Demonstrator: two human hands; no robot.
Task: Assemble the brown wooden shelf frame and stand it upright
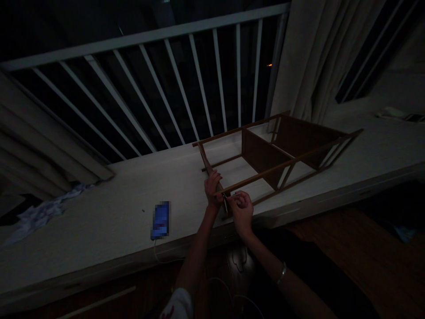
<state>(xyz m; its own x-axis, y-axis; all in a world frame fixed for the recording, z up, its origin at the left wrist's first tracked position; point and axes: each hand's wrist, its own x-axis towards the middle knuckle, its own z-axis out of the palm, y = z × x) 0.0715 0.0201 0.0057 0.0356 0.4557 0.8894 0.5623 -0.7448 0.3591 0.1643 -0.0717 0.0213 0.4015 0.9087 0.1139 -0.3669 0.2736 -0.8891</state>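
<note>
A brown wooden shelf rack lies on its side on a pale ledge, its end board facing me. My left hand is closed around that end board near the corner of the frame. Just to the right, my right hand is pinched on a thin metal rod beside the same corner. The dim light hides the rod's exact kind and whether it touches the rack.
A phone with a white cable lies on the ledge to the left, with a small dark piece near it. White railings and curtains stand behind. Crumpled cloth lies at far left.
</note>
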